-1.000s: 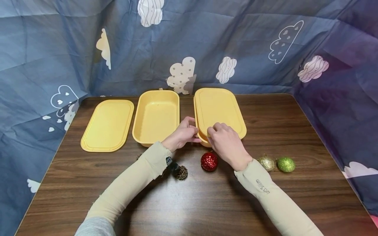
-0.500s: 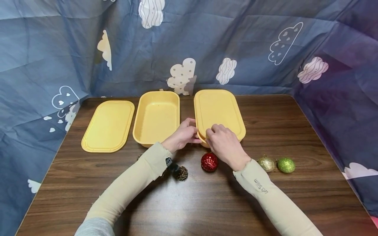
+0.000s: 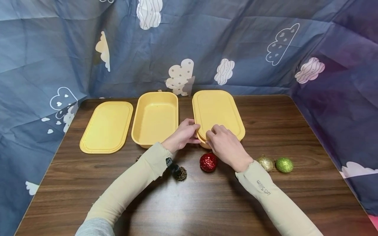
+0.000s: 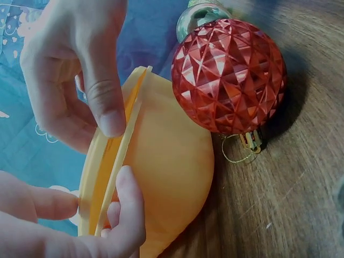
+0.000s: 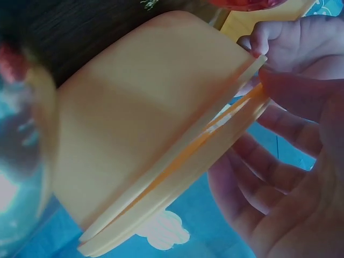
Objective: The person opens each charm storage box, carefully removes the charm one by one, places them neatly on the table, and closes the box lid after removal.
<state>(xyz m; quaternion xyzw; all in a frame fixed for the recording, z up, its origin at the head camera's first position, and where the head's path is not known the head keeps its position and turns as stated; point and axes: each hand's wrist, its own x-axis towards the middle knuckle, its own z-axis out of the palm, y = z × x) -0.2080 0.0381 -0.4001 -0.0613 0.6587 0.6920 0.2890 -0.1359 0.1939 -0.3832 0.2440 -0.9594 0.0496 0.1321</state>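
A yellow lid [image 3: 217, 113] lies over the right-hand yellow food container [image 4: 166, 156], with a narrow gap along its near edge in both wrist views. My left hand [image 3: 184, 133] is at the container's near left corner, thumb on the lid and fingers under the container's rim. My right hand [image 3: 226, 144] pinches the lid's near edge, its thumb at the gap and its fingers curled over the top. Close in front of the container sits a red faceted bauble [image 3: 208, 162]. What the covered container holds is hidden.
Left of the hands stands an uncovered yellow container [image 3: 155, 123], with another yellow lid [image 3: 107, 127] flat beside it. A gold bauble [image 3: 265, 163] and a green bauble [image 3: 284, 165] lie at right. A pine cone [image 3: 181, 174] sits near the left forearm.
The lid has shifted left and settled lower on the container, covering the left rim that showed earlier. My left thumb has come onto the lid's edge. The right hand keeps its pinch.
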